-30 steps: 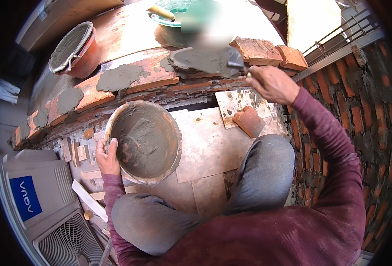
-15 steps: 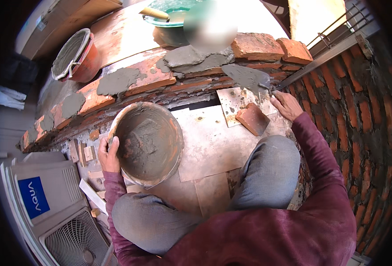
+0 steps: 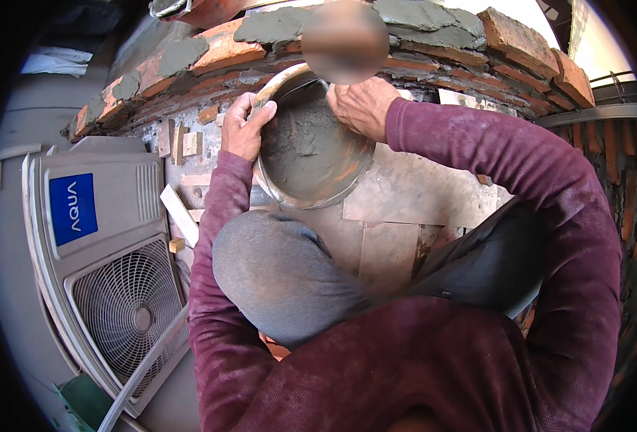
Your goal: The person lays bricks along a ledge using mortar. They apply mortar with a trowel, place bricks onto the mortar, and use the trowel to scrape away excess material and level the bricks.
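Observation:
A round metal pan (image 3: 311, 203) of wet grey mortar (image 3: 300, 155) sits tilted against a low curved brick wall (image 3: 441, 66). My left hand (image 3: 245, 129) grips the pan's left rim. My right hand (image 3: 364, 104) is over the pan's far right side, fingers curled as on a trowel handle; the blade is hidden under the hand. Grey mortar patches (image 3: 275, 25) lie on the wall's top course. My bent knees (image 3: 275, 266) are just below the pan.
A grey air-conditioner outdoor unit (image 3: 109, 273) with a round fan grille lies at my left. Brick scraps (image 3: 183, 138) and a white strip (image 3: 180, 214) lie between it and the pan. Another red brick wall (image 3: 624, 180) rises at the right. Flat tiles (image 3: 405, 201) cover the floor.
My right hand came down from the wall top, where it spread mortar with the trowel, into the pan. The view has tipped downward and nearer; my left hand kept hold of the rim.

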Demonstrator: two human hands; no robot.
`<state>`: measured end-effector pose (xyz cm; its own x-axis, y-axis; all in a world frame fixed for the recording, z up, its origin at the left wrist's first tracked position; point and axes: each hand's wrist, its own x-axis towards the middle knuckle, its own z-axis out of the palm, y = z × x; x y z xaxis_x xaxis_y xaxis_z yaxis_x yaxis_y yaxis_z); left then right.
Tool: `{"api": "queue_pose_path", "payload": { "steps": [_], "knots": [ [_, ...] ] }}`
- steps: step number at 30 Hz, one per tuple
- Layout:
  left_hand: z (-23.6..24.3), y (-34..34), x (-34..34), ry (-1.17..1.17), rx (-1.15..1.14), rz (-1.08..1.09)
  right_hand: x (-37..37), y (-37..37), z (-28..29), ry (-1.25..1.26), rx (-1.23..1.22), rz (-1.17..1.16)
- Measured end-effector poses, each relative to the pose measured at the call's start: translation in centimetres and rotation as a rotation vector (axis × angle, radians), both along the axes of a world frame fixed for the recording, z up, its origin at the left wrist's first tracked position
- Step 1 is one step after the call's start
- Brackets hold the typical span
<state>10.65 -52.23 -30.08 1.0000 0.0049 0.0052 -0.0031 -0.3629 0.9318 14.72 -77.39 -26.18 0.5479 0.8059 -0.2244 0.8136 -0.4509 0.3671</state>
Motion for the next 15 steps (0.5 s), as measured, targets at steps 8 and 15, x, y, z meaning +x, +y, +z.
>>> {"api": "queue_pose_path", "payload": {
  "steps": [8,15],
  "knots": [
    [0.4,-1.5,0.0,-0.109,0.059,-0.022,-1.9,-2.1,1.4,0.379,-0.215,0.094],
    [1.3,-4.8,-0.9,-0.121,0.064,-0.13,0.7,-0.6,-0.1,0.563,-0.233,-0.231]
  ]
}}
